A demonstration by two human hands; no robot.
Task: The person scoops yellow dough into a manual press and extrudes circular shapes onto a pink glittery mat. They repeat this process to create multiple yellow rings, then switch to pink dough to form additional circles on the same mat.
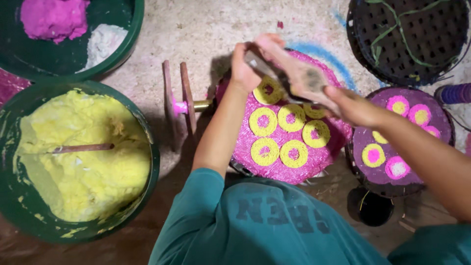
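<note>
My left hand (244, 66) and my right hand (299, 73) meet above the far edge of a round pink disc (289, 169). Both are closed on a small grey metal tool (257, 62), which is blurred and mostly hidden by the fingers. My right hand is smeared with pink. Several yellow rings with pink centres (263, 121) lie on the disc. One ring (268, 92) sits just under the hands.
A purple disc (365, 140) with pink and yellow rings sits to the right. A green basin (147, 122) of yellow paste with a stick is on the left, with a basin (122, 41) of magenta and white paste behind it. A wooden stand (179, 103) and a black perforated basket (431, 39) are also here.
</note>
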